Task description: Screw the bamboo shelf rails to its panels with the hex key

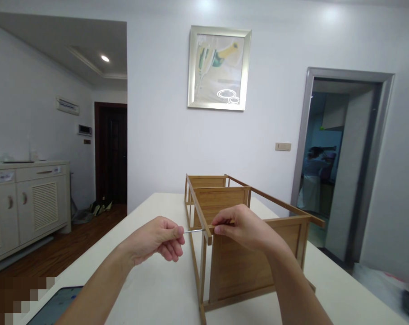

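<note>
A brown wooden shelf rack lies on its side on the white table, its panels standing upright between long rails. My left hand pinches a thin straight metal rod, perhaps a hex key; its near end is hidden in my fingers. The rod's far end meets the outer face of the upper left rail, near that rail's front end. On the inner side of the same joint, my right hand grips the corner of the front panel with thumb and fingers.
The white table extends under the rack toward the wall. A dark-screened device rests at its lower left edge. A white cabinet stands at left. Through the doorway at right, a person is visible in another room.
</note>
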The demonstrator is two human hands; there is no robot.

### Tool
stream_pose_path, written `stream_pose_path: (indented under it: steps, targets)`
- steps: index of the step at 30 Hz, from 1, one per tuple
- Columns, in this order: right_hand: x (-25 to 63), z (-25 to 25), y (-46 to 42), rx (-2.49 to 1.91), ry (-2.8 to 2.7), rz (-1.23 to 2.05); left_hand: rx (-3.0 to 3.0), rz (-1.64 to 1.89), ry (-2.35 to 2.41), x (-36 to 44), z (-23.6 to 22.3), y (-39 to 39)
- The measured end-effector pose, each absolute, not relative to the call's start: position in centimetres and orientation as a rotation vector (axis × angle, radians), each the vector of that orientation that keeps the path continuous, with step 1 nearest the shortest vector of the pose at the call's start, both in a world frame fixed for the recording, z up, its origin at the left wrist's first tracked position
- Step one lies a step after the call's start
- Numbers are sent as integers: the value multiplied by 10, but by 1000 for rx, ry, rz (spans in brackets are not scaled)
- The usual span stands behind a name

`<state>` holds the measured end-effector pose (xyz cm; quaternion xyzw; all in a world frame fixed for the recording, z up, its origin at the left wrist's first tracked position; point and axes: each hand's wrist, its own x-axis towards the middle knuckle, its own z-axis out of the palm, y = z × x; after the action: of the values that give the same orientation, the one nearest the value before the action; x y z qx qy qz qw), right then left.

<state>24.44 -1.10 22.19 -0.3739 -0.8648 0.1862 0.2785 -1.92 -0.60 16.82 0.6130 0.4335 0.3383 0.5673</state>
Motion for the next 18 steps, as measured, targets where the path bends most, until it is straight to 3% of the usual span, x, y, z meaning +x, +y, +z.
stream_pose_path:
  steps: [18]
  targets:
    - [246,220,-9,-1016,-2292,576,1834,925,1187,-11,185,-22]
